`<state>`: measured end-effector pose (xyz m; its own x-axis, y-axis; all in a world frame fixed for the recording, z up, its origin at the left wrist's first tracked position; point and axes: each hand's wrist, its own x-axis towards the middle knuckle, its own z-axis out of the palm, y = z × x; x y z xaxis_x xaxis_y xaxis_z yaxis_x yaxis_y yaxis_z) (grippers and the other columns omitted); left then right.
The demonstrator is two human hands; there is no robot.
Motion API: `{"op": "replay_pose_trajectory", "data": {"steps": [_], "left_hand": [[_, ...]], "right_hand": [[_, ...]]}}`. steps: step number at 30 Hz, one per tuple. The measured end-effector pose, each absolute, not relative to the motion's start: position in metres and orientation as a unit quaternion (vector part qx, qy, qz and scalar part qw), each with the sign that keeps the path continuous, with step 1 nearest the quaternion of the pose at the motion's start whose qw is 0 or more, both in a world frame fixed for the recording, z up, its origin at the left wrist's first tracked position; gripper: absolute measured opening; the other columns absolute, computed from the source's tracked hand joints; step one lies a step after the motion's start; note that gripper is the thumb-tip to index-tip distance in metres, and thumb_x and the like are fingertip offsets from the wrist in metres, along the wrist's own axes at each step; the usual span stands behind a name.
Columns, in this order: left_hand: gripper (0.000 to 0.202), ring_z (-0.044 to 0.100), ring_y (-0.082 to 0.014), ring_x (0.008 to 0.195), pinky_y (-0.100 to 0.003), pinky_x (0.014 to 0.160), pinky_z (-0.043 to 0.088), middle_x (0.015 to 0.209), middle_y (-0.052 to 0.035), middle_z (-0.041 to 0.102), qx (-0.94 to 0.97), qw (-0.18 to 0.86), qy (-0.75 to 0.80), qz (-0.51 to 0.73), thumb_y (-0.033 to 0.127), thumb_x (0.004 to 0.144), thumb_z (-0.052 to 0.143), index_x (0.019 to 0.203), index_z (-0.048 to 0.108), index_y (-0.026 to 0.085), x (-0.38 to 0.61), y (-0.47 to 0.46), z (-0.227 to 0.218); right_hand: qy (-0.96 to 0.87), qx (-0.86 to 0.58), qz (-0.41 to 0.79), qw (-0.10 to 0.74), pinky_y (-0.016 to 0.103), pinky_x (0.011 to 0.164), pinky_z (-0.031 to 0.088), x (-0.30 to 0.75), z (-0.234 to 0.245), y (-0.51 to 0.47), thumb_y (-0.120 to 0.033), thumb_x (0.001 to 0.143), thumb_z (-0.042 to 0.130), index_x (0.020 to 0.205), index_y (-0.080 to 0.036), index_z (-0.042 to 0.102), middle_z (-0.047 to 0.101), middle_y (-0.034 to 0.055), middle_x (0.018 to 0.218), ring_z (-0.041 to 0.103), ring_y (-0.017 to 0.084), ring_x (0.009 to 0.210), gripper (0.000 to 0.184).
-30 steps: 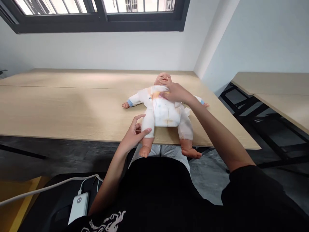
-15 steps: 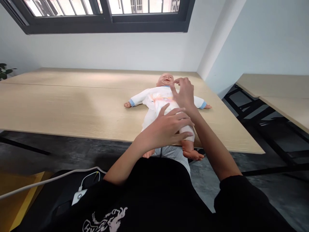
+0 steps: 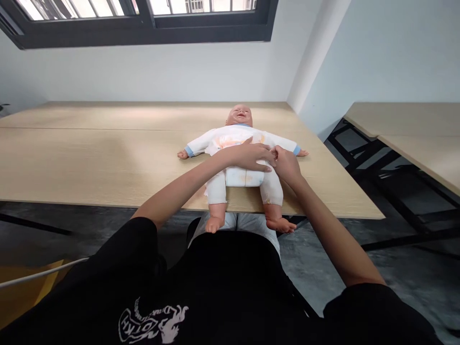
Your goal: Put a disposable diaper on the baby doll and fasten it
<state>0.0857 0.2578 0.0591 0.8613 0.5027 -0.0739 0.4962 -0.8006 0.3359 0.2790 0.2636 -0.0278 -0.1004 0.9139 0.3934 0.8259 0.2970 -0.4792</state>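
A baby doll (image 3: 239, 139) in a white romper with blue cuffs lies on its back on the wooden table (image 3: 89, 153), arms spread, bare feet hanging over the front edge. A white diaper (image 3: 243, 178) shows at its hips. My left hand (image 3: 251, 155) lies flat across the doll's belly, fingers stretched out to the right. My right hand (image 3: 284, 163) sits at the doll's right hip with its fingers pinched on the clothing edge, touching my left fingertips.
A white wall and a dark-framed window (image 3: 143, 21) stand behind the table. A second wooden table (image 3: 413, 129) on a black frame stands to the right across a grey floor gap. A white cable (image 3: 39, 274) runs at lower left.
My left hand went from the doll's left leg up across its belly. My right hand dropped from the doll's chest and chin to its hip. The doll's romper now lies smoother over the chest.
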Motion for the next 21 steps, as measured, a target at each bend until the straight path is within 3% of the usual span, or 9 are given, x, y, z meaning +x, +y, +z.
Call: {"op": "replay_pose_trajectory", "data": {"steps": [4,8,12,16,21], "left_hand": [[0.037,0.040,-0.0239,0.150,-0.064,0.127,-0.004,0.149,0.0033,0.059,0.946,0.181,0.266,0.025,0.051,0.102,0.047,0.130,0.066,0.038,0.081,0.270,0.046],[0.046,0.041,-0.0236,0.148,-0.060,0.129,-0.001,0.145,-0.0012,0.062,0.943,0.151,0.292,0.040,0.057,0.104,0.037,0.129,0.068,0.033,0.077,0.280,0.042],[0.053,0.038,-0.0239,0.149,-0.056,0.130,0.004,0.147,-0.0028,0.060,0.936,0.134,0.322,0.048,0.057,0.105,0.030,0.127,0.068,0.028,0.075,0.293,0.037],[0.053,0.043,-0.0240,0.144,-0.057,0.129,0.008,0.141,-0.0038,0.063,0.935,0.128,0.324,0.068,0.056,0.105,0.028,0.127,0.066,0.027,0.074,0.297,0.032],[0.049,0.053,-0.0236,0.132,-0.055,0.126,0.016,0.134,-0.0062,0.066,0.933,0.114,0.323,0.110,0.053,0.104,0.032,0.119,0.066,0.022,0.072,0.295,0.027]], "right_hand": [[-0.747,-0.610,0.037,0.263,0.043,0.090,0.046,0.282,-0.038,0.265,-0.023,0.087,0.055,0.085,-0.017,0.056,0.067,0.0175,0.100,0.059,0.032,0.100,0.007],[-0.753,-0.602,0.071,0.254,0.046,0.094,0.046,0.282,-0.039,0.271,-0.030,0.093,0.051,0.072,-0.020,0.050,0.065,0.0156,0.089,0.058,0.032,0.096,0.024],[-0.706,-0.613,0.162,0.317,0.042,0.087,0.048,0.280,-0.039,0.272,-0.045,0.097,0.051,0.075,-0.020,0.047,0.062,0.0102,0.082,0.057,0.027,0.085,0.034],[-0.649,-0.594,0.274,0.388,0.035,0.080,0.048,0.278,-0.036,0.268,-0.057,0.090,0.064,0.088,-0.020,0.050,0.062,0.0064,0.086,0.058,0.024,0.086,0.039],[-0.597,-0.599,0.371,0.385,0.030,0.064,0.047,0.276,-0.024,0.261,-0.044,0.083,0.076,0.102,-0.020,0.053,0.059,0.0026,0.078,0.057,0.019,0.069,0.038]]}}
